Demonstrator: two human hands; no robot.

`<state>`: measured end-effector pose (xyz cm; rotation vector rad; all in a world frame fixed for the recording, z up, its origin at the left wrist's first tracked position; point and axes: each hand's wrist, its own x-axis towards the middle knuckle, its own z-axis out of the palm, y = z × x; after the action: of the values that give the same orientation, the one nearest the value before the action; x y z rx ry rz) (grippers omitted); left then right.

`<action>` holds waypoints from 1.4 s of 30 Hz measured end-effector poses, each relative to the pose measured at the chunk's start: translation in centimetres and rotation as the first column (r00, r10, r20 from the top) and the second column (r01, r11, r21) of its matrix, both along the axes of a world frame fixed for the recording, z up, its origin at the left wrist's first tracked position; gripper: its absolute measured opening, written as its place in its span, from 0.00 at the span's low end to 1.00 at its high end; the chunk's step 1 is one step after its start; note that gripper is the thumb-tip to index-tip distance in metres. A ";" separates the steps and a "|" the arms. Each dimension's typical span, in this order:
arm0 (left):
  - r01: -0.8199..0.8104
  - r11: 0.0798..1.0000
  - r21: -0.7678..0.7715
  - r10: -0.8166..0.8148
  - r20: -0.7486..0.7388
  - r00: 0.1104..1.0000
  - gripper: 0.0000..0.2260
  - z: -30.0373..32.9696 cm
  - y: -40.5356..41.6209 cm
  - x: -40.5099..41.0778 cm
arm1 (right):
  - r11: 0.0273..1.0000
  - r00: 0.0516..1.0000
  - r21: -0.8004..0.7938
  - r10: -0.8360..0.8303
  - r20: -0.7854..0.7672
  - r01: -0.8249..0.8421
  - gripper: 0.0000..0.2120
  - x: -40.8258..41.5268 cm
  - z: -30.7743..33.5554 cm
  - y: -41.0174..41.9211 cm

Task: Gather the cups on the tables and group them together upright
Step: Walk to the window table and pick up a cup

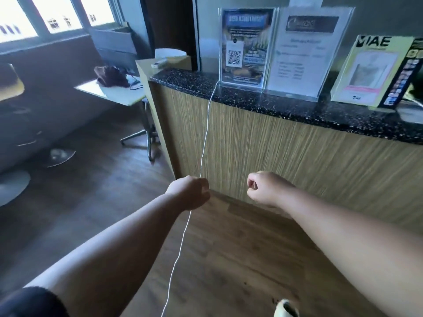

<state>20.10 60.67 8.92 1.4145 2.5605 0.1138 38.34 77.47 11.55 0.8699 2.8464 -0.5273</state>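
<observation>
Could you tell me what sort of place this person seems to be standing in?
Probably a cafe or reception area: a speckled black stone counter with wood-grain front carries clear acrylic sign holders, one with a QR code, and a small white table on a metal pedestal stands beside the windows.

This looks like a café or reception lobby: a wood-panelled service counter with a speckled black stone top (286, 106) carries clear acrylic sign holders (246, 46) along its back edge, and a small white pedestal table (114, 92) stands beside wide windows (57, 17).
</observation>
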 end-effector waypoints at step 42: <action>-0.797 0.596 -0.100 0.798 -0.035 0.601 0.14 1.9 -14.4 -44.9 | 0.556 0.556 0.031 0.831 0.012 -0.831 0.08 -66.5 -0.9 -8.5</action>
<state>-24.85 46.32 10.86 0.1031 2.9183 0.1176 -28.12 68.96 10.64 -0.5489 2.8143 -0.3221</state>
